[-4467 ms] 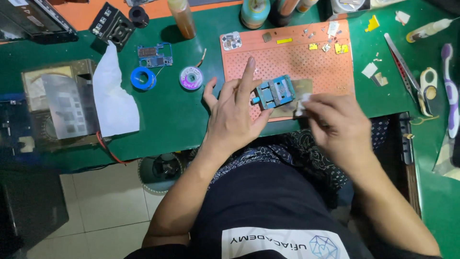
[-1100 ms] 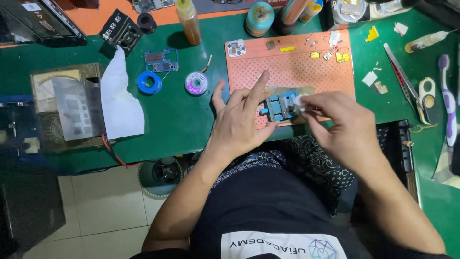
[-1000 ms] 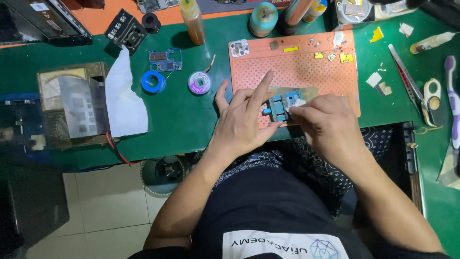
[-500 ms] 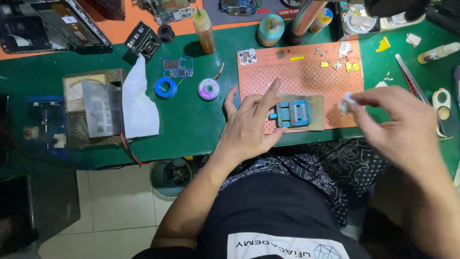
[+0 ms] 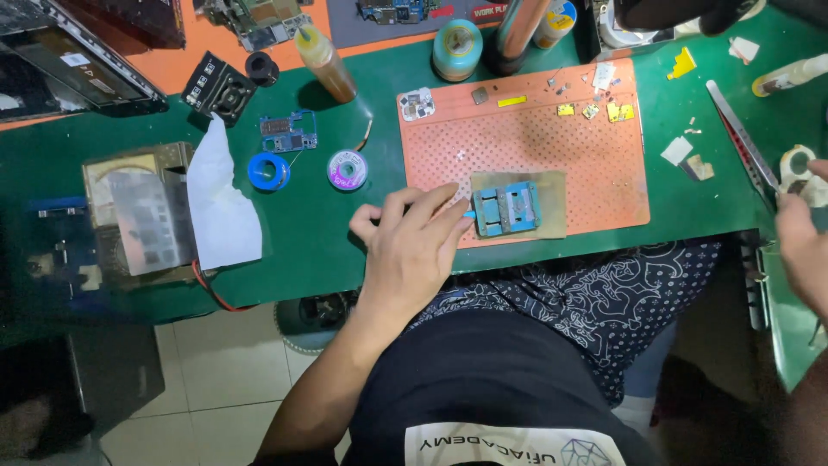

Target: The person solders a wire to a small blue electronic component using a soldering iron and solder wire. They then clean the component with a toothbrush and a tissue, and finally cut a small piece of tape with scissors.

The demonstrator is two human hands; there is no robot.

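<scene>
- The left hand (image 5: 412, 250) lies flat just left of centre, fingers spread and clamped on nothing — its fingertips reach the left edge of the small blue board-holding jig (image 5: 506, 209), apparently to keep it from sliding.
- That jig sits on a tan pad at the lower edge of the orange perforated work mat (image 5: 552, 142), close to the person's lap, where both hands can get at it.
- The right hand (image 5: 804, 237) is off at the far right edge, near white-handled scissors (image 5: 798, 168) and long tweezers (image 5: 740, 138); whether its fingers are closed on anything, I cannot tell — it is cut off by the frame.
- Left of the mat, a blue solder-wick spool (image 5: 268, 171), a purple one (image 5: 348, 168) and a bare circuit board (image 5: 289, 132) wait within reach.
</scene>
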